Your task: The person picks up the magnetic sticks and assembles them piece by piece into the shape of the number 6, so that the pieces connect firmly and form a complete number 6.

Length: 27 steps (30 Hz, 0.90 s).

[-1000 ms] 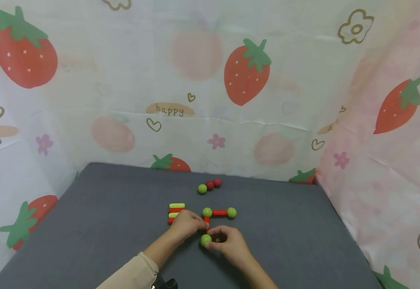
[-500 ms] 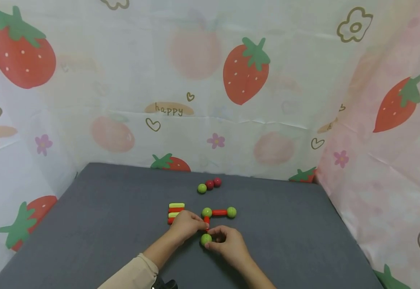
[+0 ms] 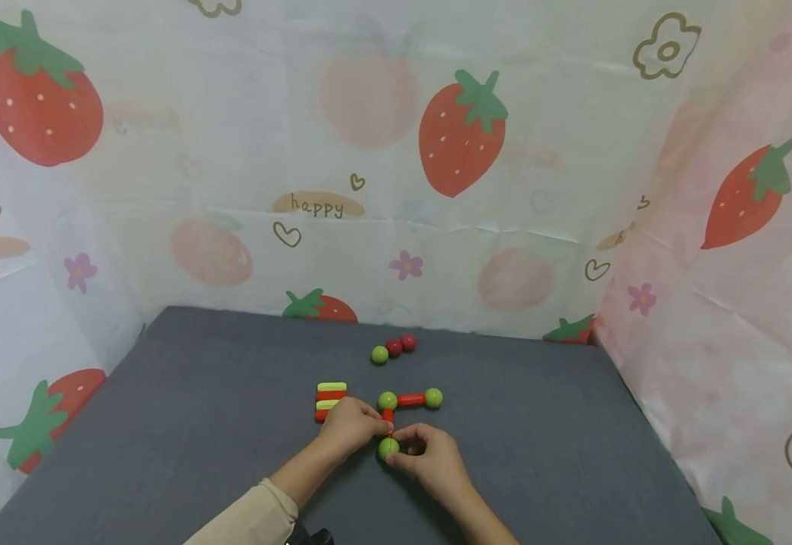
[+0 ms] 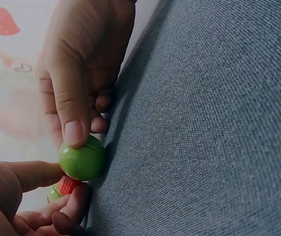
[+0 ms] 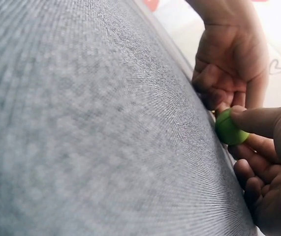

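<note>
In the head view, an L-shaped piece of balls and rods lies on the grey table. Its corner is a green ball point(image 3: 388, 401), from which one red rod point(image 3: 411, 400) runs right to another green ball point(image 3: 433, 398). A second red rod point(image 3: 388, 416) points toward the person, and my left hand point(image 3: 353, 425) pinches it between thumb and fingers. My right hand point(image 3: 433, 458) grips the near green ball point(image 3: 388, 450) at that rod's end. Both wrist views show this green ball point(image 4: 82, 161) under the right thumb; the fingers partly hide the joint.
Left of the left hand lie several yellow and red rods point(image 3: 331, 395) side by side, partly covered by it. Farther back, a green ball point(image 3: 379, 354) and two dark red balls point(image 3: 401, 345) sit in a row. A strawberry-print cloth point(image 3: 464, 250) rises behind the grey table point(image 3: 539, 424).
The near green ball has shifted slightly away from the person with the right hand. The rod pointing right has turned very slightly. Both hands keep their holds; the head view has drifted a little.
</note>
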Tool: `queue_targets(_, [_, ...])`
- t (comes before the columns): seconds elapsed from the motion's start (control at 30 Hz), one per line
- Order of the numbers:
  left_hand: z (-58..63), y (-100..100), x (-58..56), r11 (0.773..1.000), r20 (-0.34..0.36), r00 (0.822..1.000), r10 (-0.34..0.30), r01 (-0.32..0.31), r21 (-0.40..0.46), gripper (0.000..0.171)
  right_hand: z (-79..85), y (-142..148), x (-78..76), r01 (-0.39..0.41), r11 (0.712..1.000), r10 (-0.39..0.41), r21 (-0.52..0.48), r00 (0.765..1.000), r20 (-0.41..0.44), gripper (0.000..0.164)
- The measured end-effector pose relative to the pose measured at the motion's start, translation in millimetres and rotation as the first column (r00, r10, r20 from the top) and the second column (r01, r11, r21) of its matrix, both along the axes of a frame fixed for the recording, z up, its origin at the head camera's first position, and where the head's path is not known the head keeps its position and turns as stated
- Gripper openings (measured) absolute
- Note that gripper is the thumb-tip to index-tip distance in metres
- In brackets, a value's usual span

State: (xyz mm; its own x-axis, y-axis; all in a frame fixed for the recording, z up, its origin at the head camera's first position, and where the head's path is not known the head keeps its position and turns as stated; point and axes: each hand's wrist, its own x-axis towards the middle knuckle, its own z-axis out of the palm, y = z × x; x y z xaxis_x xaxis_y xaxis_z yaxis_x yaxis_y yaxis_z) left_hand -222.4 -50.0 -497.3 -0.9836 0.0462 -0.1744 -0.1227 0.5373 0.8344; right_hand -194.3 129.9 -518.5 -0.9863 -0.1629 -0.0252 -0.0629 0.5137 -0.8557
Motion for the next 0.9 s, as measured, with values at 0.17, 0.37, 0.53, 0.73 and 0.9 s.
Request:
queue_targets(0.17, [1.1, -0.8, -0.2, 1.000, 0.004, 1.000, 0.001, -0.001, 0.004, 0.017, -0.1, 0.0, -1.1, -0.011, 1.000, 0.011, 0.001, 1.000, -0.004, 0.031])
queue_targets(0.37, [2.2, -2.6, 0.6, 1.000, 0.003, 1.000, -0.003, 0.003, 0.006, 0.016, -1.3, 0.9, -0.9, -0.023, 1.000, 0.024, 0.013, 1.000, -0.010, 0.032])
queue_targets(0.53, [3.0, -11.9, 2.7, 0.999, -0.031, 0.999, -0.045, 0.045, -0.003, 0.015, -3.7, 1.2, 0.7, -0.031, 1.000, 0.031, 0.004, 1.000, 0.001, 0.032])
queue_targets(0.73, [9.4, -34.4, 4.5, 0.994, -0.128, 0.988, -0.090, 0.097, 0.043, 0.022, -4.4, 1.2, -0.3, -0.033, 0.999, 0.033, -0.010, 0.999, -0.003, 0.031])
queue_targets(0.9, [15.0, -55.2, 4.9, 0.999, -0.202, 0.979, -0.039, 0.036, -0.018, 0.019, -2.3, 1.5, -1.4, -0.026, 1.000, 0.027, -0.010, 1.000, 0.001, 0.032])
